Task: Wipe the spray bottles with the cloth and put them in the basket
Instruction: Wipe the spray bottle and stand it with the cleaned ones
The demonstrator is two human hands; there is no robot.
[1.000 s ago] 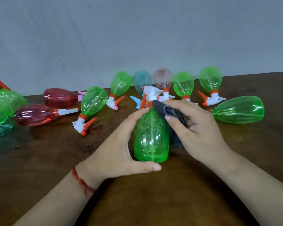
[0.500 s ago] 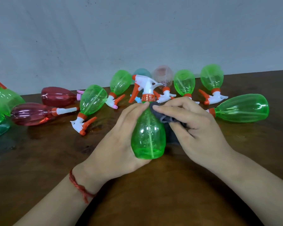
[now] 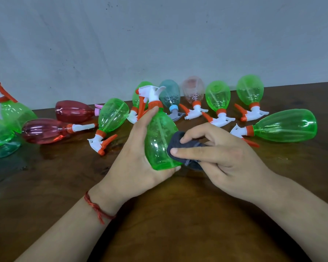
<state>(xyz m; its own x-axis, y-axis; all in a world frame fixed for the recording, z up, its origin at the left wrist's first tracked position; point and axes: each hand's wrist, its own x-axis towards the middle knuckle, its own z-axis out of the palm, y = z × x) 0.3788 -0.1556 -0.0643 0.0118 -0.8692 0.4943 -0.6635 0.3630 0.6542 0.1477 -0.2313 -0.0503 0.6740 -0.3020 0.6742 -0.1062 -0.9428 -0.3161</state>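
Two hands share this wipe: left hand [image 3: 133, 163] grips the green spray bottle [image 3: 159, 140] tilted over the table [image 3: 169, 214], right hand [image 3: 225, 157] pinches the dark cloth [image 3: 175, 142] to its lower side, so turning the bottle under firm pressure should reach every face.

A clear green spray bottle [image 3: 160, 140] with an orange collar and a white and orange trigger head was held nearly upright, its top leaning slightly left, gripped round the body by the left hand [image 3: 136, 161]. A dark grey cloth [image 3: 175, 143], bunched in the right hand [image 3: 222, 156], pressed against its lower right side. Behind it, more bottles lay scattered on the surface [image 3: 169, 224]: two red bottles [image 3: 44, 130] on their sides at the left, a teal bottle [image 3: 169, 94], a pale pink bottle [image 3: 193, 89], and a large green bottle [image 3: 286, 125] on its side at the right.
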